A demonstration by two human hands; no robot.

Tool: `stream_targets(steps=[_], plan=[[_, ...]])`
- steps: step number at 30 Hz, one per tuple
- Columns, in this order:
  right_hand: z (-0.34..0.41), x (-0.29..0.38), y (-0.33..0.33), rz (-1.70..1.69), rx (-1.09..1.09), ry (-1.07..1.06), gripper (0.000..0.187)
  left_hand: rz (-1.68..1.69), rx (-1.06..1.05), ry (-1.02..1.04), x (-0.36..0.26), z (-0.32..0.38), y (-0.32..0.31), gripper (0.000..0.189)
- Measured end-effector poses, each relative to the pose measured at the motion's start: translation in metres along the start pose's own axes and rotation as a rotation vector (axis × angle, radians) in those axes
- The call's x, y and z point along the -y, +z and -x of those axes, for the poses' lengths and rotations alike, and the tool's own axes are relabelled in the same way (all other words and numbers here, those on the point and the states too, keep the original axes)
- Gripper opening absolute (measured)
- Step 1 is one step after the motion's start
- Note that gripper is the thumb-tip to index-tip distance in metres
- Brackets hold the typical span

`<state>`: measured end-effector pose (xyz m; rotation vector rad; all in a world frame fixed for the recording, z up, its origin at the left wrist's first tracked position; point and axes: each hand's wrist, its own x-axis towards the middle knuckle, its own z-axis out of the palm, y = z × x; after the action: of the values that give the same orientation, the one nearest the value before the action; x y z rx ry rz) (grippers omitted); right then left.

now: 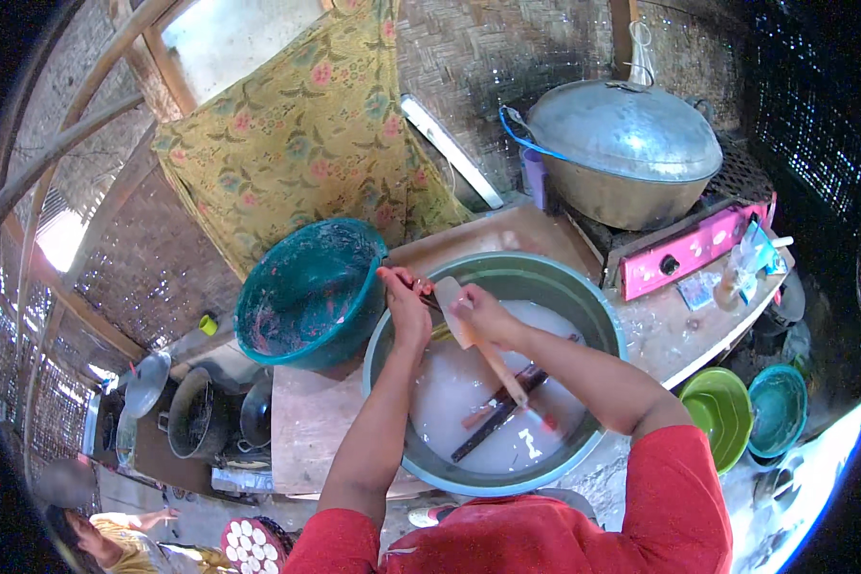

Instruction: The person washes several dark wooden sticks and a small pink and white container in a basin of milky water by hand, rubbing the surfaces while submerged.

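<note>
A large grey-green plastic basin (603, 316) sits before me, holding cloudy whitish liquid (466, 387). Over its far part, my right hand (489, 316) grips a spatula (453, 312) by its pale flat blade. The spatula's light brown handle slants down towards the liquid. At the basin's far left rim, my left hand (407, 308) is curled around a dark reddish piece (429, 295), close to the blade's edge. My hand and the blade hide most of that piece. Dark sticks (484, 433) lie crossed in the liquid, along with a small red bit (549, 423).
A tilted teal basin (308, 287) with pinkish-white residue stands at the left. A big lidded metal pot (624, 143) rests on a pink-fronted stove (696, 251). Green (717, 420) and teal (778, 412) bowls are lower right. A person (107, 538) is at lower left.
</note>
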<state>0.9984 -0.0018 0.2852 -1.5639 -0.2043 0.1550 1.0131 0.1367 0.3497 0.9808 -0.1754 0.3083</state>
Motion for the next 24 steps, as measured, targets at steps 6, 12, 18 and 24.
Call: stream_targets(steps=[6, 12, 18, 24], plan=[[0.012, 0.003, 0.008, 0.261, -0.201, 0.043, 0.019, 0.185, -0.048, -0.223, -0.013, 0.0, -0.01, 0.035], [0.017, 0.007, 0.022, 0.43, -0.165, -0.228, 0.03, 0.204, 0.088, -0.199, -0.004, 0.01, -0.012, 0.03], [-0.008, -0.006, -0.018, 0.487, -0.449, -0.177, 0.021, 0.131, -0.175, 0.056, -0.031, 0.015, 0.006, 0.038], [0.011, 0.018, -0.001, 0.0, -0.022, 0.178, 0.021, 0.1, -0.08, 0.111, -0.034, 0.021, -0.014, 0.044]])
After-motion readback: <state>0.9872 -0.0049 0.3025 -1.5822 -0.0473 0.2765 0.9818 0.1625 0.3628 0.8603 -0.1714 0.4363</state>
